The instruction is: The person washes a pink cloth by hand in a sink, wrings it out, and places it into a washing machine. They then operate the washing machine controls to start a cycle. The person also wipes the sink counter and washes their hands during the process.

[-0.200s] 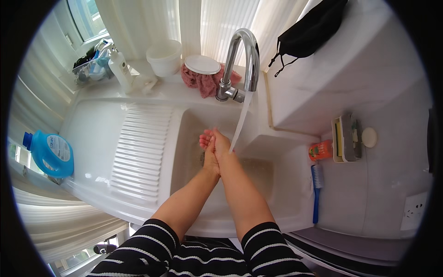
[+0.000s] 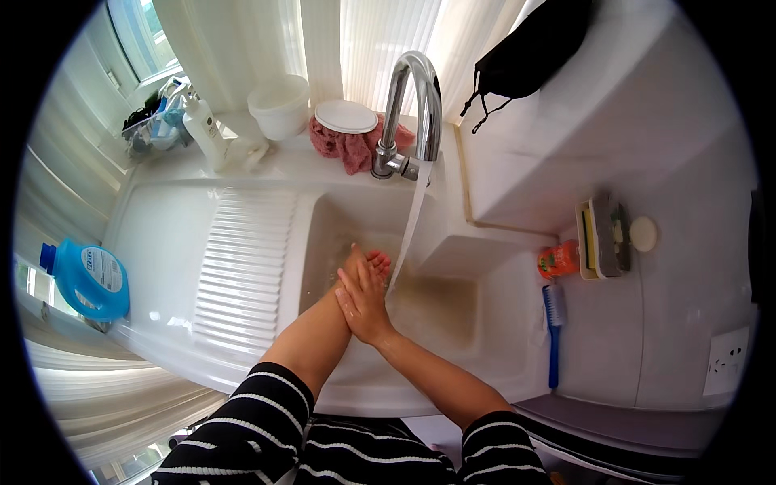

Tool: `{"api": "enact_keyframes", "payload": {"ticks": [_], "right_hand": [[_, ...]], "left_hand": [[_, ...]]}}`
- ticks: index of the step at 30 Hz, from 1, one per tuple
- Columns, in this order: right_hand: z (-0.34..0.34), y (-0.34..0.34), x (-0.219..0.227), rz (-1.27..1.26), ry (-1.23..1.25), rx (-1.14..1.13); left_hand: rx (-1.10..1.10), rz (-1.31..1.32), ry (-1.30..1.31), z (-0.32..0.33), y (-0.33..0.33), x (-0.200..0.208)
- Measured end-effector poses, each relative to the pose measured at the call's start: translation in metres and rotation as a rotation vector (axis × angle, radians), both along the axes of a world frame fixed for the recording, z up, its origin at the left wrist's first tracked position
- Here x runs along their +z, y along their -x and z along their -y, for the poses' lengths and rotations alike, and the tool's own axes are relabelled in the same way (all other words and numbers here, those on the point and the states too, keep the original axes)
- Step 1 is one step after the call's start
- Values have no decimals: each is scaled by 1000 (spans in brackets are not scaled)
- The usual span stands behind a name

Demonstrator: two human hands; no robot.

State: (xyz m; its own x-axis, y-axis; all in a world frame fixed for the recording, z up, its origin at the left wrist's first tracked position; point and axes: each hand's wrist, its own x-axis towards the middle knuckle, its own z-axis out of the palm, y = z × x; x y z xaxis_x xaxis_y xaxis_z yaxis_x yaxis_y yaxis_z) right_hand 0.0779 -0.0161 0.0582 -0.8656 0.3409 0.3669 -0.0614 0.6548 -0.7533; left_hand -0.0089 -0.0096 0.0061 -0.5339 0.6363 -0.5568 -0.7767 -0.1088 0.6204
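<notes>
Over the basin of a white sink [image 2: 509,299], my two wet hands are together. My left hand [image 2: 356,260] points away from me with its thumb up and its fingers apart and slightly bent, holding nothing. Across its wrist and back lies my right hand [image 2: 368,311], its fingers wrapped over them. A stream of water [image 2: 412,222] from the chrome faucet [image 2: 432,105] falls just right of both hands into the basin. Part of my left palm is hidden behind the right fingers.
A ribbed washboard [image 2: 246,267] fills the sink's left side, with a blue jug [image 2: 101,275] beyond. Behind stand a white pump bottle [image 2: 204,133], a white tub [image 2: 280,109] and a pink cloth [image 2: 352,151] under a lid. At right are a blue brush [image 2: 554,323] and an orange bottle [image 2: 558,259].
My right hand has moved from beside the left palm to lie over the left wrist. The stream, which ran onto my right wrist, now falls beside the hands.
</notes>
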Motion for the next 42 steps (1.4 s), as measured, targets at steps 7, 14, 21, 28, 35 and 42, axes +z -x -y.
{"api": "enact_keyframes", "payload": {"ticks": [7,14,21,28,35,42], "right_hand": [[-75,-14,17,-21,-168,162],[-16,-12,53,-248,162,346],[2,-19,80,-321,149,274],[-98,-17,-13,98,-250,206],[-101,1,-38,887,-362,280],[-68,34,-25,724,-412,578]], "left_hand": [[-398,-1828,642,-26,-33,-12],[-848,-2628,719,-23,-20,-3],[-1763,-1483,745,-37,-4,17],[-1144,-2083,396,15,-11,10],[-369,-2023,2,26,-55,107],[-677,-1507,259,27,5,62]]}}
